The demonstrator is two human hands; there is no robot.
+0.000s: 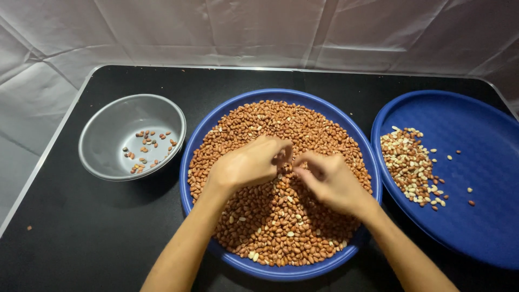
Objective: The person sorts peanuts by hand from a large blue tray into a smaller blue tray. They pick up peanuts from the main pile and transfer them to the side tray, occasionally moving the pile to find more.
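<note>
Heaped across the round blue tray (201, 141): red-skinned peanuts (281, 227), probably light, hard and smooth, apt to roll and slip; best pinched singly between fingertips, gently, since skins likely flake. Above the heap's middle, left hand (246, 165) curled, fingertips pinched on a few kernels; right hand (330, 183) likewise curled, fingers closed among the nuts, exact grip hidden. Left of the tray, a grey bowl (102, 146) with a few dark kernels; right of it, a second blue tray (476, 162) with paler, skinned nuts.
</note>
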